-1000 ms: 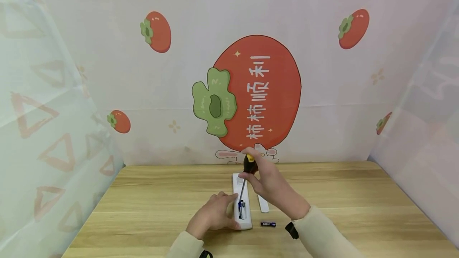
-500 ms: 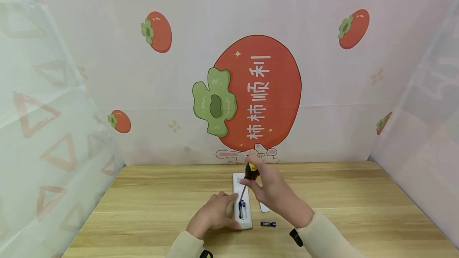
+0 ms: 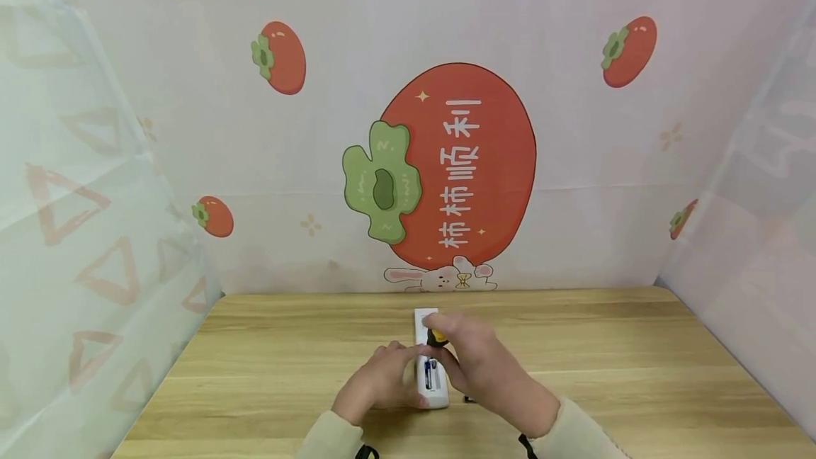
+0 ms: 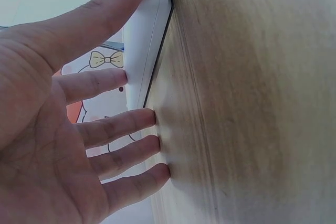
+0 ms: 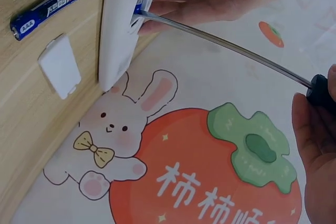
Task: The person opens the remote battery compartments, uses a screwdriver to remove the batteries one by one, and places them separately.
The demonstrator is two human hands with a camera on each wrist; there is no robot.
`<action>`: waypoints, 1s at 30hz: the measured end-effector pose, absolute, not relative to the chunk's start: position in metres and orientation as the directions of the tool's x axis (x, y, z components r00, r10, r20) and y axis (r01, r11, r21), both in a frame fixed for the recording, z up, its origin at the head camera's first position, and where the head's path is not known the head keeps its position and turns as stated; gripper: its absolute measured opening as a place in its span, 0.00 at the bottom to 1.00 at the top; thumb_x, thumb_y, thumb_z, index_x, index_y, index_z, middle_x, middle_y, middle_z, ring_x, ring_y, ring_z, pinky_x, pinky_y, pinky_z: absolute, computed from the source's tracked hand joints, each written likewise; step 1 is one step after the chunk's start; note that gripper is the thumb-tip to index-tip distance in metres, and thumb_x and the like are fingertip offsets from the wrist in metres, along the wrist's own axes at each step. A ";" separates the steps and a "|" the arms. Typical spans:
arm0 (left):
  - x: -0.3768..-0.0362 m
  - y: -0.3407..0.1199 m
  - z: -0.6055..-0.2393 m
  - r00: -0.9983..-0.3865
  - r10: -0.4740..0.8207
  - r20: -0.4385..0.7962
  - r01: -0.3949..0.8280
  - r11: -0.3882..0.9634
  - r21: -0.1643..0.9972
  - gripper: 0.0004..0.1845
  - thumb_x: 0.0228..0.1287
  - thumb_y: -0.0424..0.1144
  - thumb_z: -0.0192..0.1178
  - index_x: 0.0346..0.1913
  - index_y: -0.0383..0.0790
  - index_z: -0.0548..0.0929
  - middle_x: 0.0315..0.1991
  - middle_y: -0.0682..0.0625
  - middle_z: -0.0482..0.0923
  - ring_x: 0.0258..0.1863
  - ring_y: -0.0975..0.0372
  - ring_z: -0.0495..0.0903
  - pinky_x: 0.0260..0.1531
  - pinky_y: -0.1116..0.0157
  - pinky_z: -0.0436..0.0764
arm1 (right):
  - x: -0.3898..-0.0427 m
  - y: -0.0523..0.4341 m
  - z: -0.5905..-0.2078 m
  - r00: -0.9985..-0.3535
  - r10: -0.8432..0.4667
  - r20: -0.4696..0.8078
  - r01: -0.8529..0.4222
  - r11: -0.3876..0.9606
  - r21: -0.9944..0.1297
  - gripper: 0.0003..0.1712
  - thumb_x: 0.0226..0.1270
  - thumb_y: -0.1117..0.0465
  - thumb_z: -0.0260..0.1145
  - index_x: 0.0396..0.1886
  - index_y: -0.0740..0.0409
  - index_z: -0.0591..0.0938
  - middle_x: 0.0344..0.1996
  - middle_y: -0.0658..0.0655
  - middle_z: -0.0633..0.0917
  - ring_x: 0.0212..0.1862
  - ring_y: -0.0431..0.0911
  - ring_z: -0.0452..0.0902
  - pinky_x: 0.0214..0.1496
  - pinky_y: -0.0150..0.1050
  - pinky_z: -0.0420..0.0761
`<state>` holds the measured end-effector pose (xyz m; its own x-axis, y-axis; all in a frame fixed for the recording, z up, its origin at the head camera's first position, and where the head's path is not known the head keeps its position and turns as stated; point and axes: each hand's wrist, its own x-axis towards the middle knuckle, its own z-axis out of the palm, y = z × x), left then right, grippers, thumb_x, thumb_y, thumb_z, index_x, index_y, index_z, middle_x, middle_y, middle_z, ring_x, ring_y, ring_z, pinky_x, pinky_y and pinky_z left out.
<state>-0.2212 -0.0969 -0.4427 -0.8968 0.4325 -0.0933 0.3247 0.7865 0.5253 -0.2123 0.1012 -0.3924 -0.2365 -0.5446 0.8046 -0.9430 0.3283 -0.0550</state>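
Note:
A white remote control (image 3: 438, 398) lies on the table with its battery bay uncovered. One dark blue battery (image 3: 428, 376) sits in the bay. My left hand (image 3: 377, 379) steadies the remote with thumb and index finger on it; the other fingers, fairly straight, rest on the tabletop in the left wrist view. My right hand (image 3: 494, 377) grips the dark handle of a screwdriver (image 3: 438, 336) with a yellow end. The right wrist view shows the long metal shaft (image 5: 236, 50) slanting to the bay, its tip right at the end of the battery.
A loose blue AAA battery (image 5: 47, 10) and the white battery cover (image 5: 60, 66) lie on the wooden table (image 3: 287, 360) right of the remote. My right hand mostly hides them in the head view. A printed cloth (image 3: 357, 34) stands behind the table.
My right hand has come down and nearer with the screwdriver, its handle tilting low over the remote. It now covers the battery cover and most of the loose battery. My left hand stays put.

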 end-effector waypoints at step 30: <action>-0.221 -0.095 -0.441 -0.903 0.414 -0.115 0.305 0.806 0.508 0.46 0.47 0.49 0.81 0.71 0.40 0.74 0.58 0.40 0.76 0.56 0.47 0.74 0.57 0.44 0.76 | -0.228 0.103 -0.380 -0.464 -0.463 0.755 -0.870 0.400 -0.290 0.39 0.54 0.71 0.78 0.63 0.56 0.67 0.33 0.50 0.77 0.33 0.39 0.80 0.39 0.28 0.82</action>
